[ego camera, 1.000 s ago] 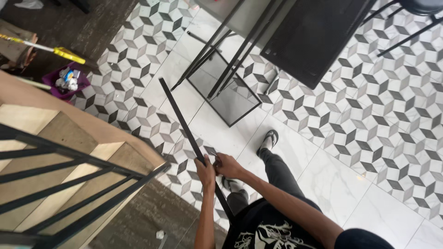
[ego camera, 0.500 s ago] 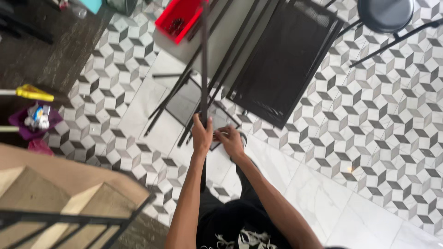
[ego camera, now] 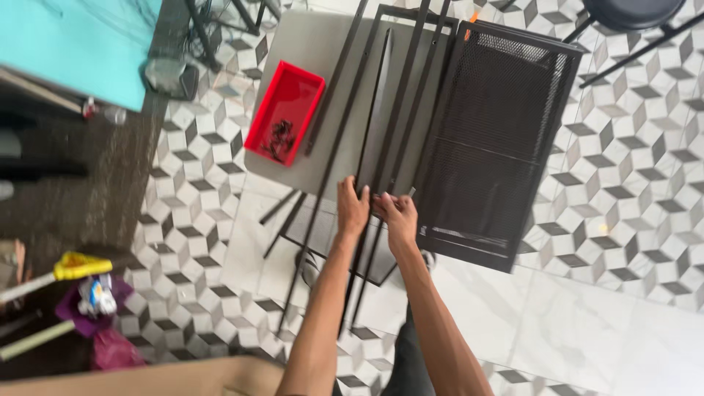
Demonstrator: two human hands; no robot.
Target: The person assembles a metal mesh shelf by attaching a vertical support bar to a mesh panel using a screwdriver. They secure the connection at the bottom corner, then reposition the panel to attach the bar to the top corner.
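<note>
Far left, on the dark floor, lie a yellow-headed tool (ego camera: 79,265) and a purple cloth (ego camera: 92,308). On the grey tabletop (ego camera: 308,51), a red tray (ego camera: 287,111) with small dark hardware sits by the left edge. To its right, long black metal bars (ego camera: 381,110) lie lengthwise across the tabletop, their near ends overhanging the near edge. The left hand (ego camera: 352,209) is clenched around one bar at that near edge. Just beside it, the right hand (ego camera: 398,218) grips the neighbouring bar ends, fingers curled. Further right, a black mesh panel (ego camera: 499,139) rests along the right edge, overhanging the patterned tile floor (ego camera: 631,183).
</note>
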